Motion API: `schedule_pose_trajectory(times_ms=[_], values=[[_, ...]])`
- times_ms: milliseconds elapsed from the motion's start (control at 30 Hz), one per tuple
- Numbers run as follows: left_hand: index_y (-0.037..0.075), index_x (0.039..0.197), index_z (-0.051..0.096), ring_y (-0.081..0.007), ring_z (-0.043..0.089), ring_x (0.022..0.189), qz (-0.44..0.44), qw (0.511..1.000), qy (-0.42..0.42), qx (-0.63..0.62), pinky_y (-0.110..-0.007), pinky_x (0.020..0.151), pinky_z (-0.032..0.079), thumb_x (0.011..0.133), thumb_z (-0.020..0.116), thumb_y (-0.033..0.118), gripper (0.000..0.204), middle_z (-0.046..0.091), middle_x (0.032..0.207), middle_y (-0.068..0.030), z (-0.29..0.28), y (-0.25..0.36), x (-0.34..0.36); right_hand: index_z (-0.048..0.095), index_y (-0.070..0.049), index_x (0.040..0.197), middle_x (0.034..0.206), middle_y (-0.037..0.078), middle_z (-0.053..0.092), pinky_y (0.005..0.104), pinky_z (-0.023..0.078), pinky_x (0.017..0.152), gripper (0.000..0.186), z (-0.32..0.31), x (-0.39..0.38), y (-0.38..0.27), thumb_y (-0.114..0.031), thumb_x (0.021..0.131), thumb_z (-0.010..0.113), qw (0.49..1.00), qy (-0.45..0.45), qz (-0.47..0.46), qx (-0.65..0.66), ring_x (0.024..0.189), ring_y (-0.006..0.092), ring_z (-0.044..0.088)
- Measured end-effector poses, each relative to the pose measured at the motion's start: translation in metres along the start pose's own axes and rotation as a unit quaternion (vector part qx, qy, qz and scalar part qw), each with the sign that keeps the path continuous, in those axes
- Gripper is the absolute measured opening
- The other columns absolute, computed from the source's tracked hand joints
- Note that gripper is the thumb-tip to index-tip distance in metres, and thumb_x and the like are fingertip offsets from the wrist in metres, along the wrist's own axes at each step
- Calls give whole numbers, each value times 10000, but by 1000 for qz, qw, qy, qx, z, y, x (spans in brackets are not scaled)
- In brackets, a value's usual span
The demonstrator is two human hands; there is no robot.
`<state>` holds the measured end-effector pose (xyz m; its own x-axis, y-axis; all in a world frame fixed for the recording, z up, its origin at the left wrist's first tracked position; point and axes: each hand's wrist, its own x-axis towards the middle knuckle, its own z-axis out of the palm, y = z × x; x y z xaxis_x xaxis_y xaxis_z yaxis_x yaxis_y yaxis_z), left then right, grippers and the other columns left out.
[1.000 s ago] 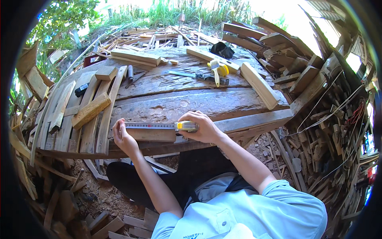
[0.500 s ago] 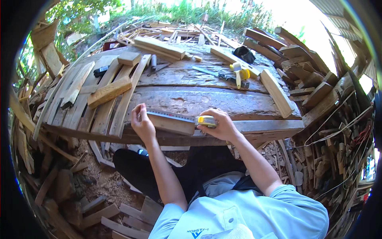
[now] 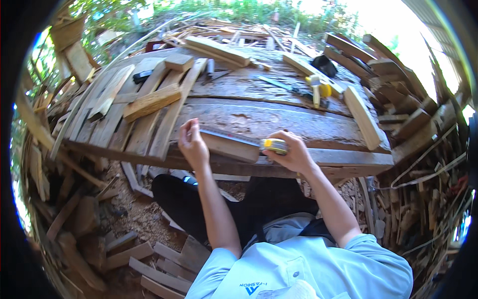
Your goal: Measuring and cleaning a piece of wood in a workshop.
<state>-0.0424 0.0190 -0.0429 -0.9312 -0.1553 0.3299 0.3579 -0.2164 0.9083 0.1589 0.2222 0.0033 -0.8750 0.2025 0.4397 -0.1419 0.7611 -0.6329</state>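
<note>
A short wooden block (image 3: 230, 149) lies along the near edge of the plank bench. Over its top runs the pulled-out blade (image 3: 230, 137) of a tape measure. At the block's left end my left hand (image 3: 194, 145) is closed, fingertips pinched at the free end of the blade; the exact grip is partly hidden. My right hand (image 3: 295, 153) wraps round the yellow and grey tape measure case (image 3: 274, 145) just past the block's right end.
Farther back on the bench (image 3: 234, 112) lie a saw (image 3: 276, 83), a yellow-handled brush (image 3: 315, 89), a black object (image 3: 143, 76) and several loose boards (image 3: 152, 102). Timber offcuts (image 3: 393, 82) are heaped at the right. Scraps (image 3: 164, 274) and shavings cover the ground.
The whole scene has shifted to the right in the picture as the view turned. Both hands keep their places on the tape measure, with the blade still stretched along the block.
</note>
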Motion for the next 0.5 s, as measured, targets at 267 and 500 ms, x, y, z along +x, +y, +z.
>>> schedule_pose_trajectory(times_ms=[267, 500], values=[[8, 1069, 742, -140, 656, 994, -41, 999, -18, 16, -291, 922, 502, 1022, 676, 153, 166, 734, 1046, -62, 3, 20, -9, 708, -89, 1060, 950, 111, 755, 399, 548, 816, 309, -5, -5, -6, -220, 834, 873, 1000, 3, 7, -11, 881, 306, 724], [11, 1066, 730, -105, 617, 881, -28, 1000, -8, -8, -279, 813, 491, 1039, 663, 186, 189, 711, 976, -31, 1, 14, -8, 707, -85, 1048, 944, 108, 757, 395, 552, 806, 301, -2, -2, -9, -219, 834, 870, 1000, -4, 9, -11, 870, 298, 727]])
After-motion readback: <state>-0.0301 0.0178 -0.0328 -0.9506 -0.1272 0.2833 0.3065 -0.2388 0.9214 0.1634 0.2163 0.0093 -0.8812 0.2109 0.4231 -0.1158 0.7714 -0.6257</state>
